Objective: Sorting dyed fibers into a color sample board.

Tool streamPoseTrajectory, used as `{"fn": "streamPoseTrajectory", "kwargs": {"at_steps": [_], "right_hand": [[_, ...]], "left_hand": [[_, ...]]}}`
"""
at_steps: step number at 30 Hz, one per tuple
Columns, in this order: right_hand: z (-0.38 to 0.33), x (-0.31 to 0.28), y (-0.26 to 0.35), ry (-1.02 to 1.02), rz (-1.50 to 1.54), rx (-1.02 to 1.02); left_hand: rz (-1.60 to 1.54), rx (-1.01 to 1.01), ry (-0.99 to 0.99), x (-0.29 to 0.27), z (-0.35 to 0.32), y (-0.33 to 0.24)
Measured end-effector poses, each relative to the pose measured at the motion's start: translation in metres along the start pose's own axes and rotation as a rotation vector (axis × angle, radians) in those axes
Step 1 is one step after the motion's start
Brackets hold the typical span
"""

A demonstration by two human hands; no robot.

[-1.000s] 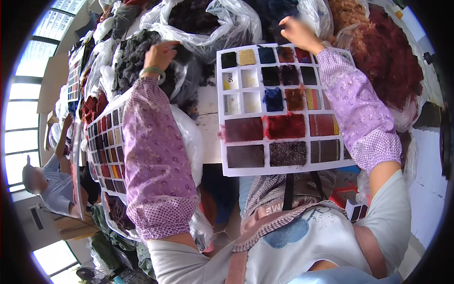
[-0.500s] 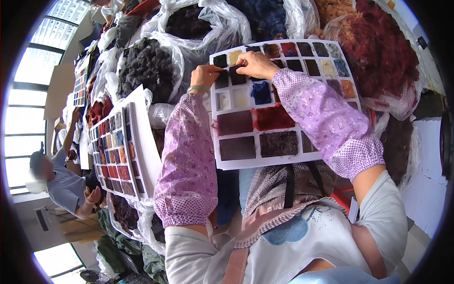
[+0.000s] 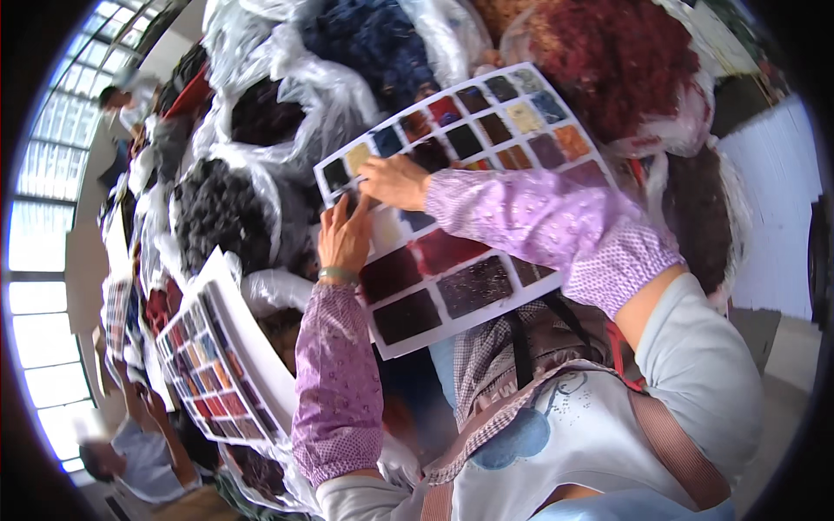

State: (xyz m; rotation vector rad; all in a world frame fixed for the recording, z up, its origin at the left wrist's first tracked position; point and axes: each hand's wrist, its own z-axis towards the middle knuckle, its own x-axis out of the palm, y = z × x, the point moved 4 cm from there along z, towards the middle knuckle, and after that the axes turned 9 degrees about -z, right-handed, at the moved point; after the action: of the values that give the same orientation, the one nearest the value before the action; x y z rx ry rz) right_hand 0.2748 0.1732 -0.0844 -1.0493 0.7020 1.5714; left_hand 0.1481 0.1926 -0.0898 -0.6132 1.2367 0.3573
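Observation:
A white sample board (image 3: 408, 340) with a grid of coloured fibre swatches lies tilted across my lap. My left hand (image 3: 344, 233) rests flat on the board's left part, fingers pointing up toward a dark swatch. My right hand (image 3: 393, 180) presses on the board just above it, fingers closed over a swatch near the pale yellow one (image 3: 358, 157). The two hands nearly touch. Both forearms wear purple patterned sleeve covers. What lies under the right fingertips is hidden.
Clear plastic bags of fibre surround the board: black (image 3: 217, 213), dark blue (image 3: 373, 39), red-brown (image 3: 621, 56). A second swatch board (image 3: 217, 365) leans at the left. Other people sit at the far left (image 3: 122, 451) near bright windows.
The view has swung, so the board now sits tilted. My left hand slid down from the board's top edge onto its left side; my right hand stays pressed near the upper left swatches.

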Motion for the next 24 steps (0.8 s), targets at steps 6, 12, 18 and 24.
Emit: {"fn": "streamPoseTrajectory", "kwargs": {"at_steps": [6,12,18,24], "right_hand": [[-0.028,-0.058,-0.068,0.132,0.348,0.044],[-0.19,-0.113,-0.271,-0.18,0.166,0.889],[-0.285,-0.082,-0.412,-0.103,-0.004,1.495],[-0.27,-0.072,-0.446,-0.068,0.169,1.478]], "left_hand": [[-0.041,-0.025,0.367,-0.002,0.028,0.0],[-0.172,-0.122,0.055,-0.061,0.068,-0.02],[-0.165,0.178,-0.049,-0.025,0.174,-0.145],[-0.075,0.313,0.071,0.018,0.259,-0.213]]}}
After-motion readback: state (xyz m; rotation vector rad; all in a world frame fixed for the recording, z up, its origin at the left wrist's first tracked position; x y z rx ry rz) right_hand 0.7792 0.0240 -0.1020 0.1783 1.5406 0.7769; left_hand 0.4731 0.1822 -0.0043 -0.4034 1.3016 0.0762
